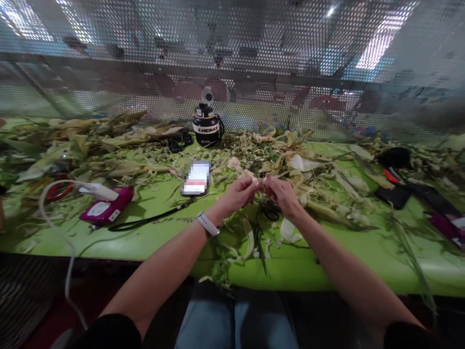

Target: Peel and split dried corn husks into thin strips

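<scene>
"Green was the table (152, 245) before us, with dry leaves (119, 131) and pale scraps (243, 143) strewn over it. Where was our left hand (244, 189)?"

"Near the middle, above the table, a pale band (208, 224) on its wrist. Its fingertips were pinched together on a pale tuft (248, 173)."

"So the tuft was at the far side of those fingers?"

"Yes, over the middle of the table. A second pale clump (234, 164) showed just beyond it to the left; we could not tell whether the two were joined."

"And our right hand (282, 195)?"

"Its fingers were curled in, thumb close to forefinger, almost meeting the other hand. We could not tell what, if anything, was between them."

"What was underneath?"

"Dark loops (271, 212), perhaps scissors handles, by the right hand, and curled strips (249, 237) nearer our knees (214, 312)."

"To the left?"

"A phone (198, 177) lay face up, and a dark strap (152, 221) ran from it toward a purple box (105, 208) with a white plug (103, 191) on top. Farther back, a black jar (206, 128) marked ENERGY stood upright."

"And past that?"

"A mesh screen (254, 48) crossed the whole far side. To the right we saw a flat dark thing (394, 195) among more leaves."
</scene>
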Motion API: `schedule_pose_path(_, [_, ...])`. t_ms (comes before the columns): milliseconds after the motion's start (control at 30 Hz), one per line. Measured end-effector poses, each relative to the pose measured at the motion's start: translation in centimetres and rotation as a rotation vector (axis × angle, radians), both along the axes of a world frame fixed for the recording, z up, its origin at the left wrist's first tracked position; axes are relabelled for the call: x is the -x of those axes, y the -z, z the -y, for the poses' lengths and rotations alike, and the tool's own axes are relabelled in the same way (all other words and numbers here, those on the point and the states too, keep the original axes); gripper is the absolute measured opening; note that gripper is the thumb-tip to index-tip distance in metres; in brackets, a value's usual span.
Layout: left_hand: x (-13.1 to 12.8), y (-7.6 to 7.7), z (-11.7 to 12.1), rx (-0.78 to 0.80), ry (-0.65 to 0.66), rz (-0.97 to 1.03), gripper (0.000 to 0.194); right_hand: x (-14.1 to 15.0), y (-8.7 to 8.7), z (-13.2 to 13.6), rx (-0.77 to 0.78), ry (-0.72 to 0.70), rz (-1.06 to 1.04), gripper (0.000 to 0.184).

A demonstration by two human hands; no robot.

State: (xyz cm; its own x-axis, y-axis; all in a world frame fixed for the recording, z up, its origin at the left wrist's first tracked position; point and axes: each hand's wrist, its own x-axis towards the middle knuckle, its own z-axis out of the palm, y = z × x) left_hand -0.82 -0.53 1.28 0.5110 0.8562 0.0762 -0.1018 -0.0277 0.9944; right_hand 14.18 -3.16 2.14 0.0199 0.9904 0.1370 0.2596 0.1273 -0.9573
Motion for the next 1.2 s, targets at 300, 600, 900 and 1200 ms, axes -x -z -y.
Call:
schedule_pose_path(300, [0.1,-0.5,0.4,-0.043,0.105,-0.116,0.041,0.2,0.6,-0.4,-0.061,0.166,0.002,0.035])
schedule_pose_path(600, [0.2,-0.3,0.3,0.14,0.176,0.16,0.033,-0.8,0.1,-0.5,0.022,0.14,-0.074,0.035])
schedule_pose_path(900, [0.0,-0.5,0.4,0.022,0.038,0.115,0.043,-0.6,0.7,-0.6,-0.148,-0.202,0.069,0.028])
schedule_pose_path(1200, [0.4,-1.1,0.6,0.039,0.085,0.061,0.061,-0.1,1.4,-0.6,-0.245,-0.107,0.289,0.028])
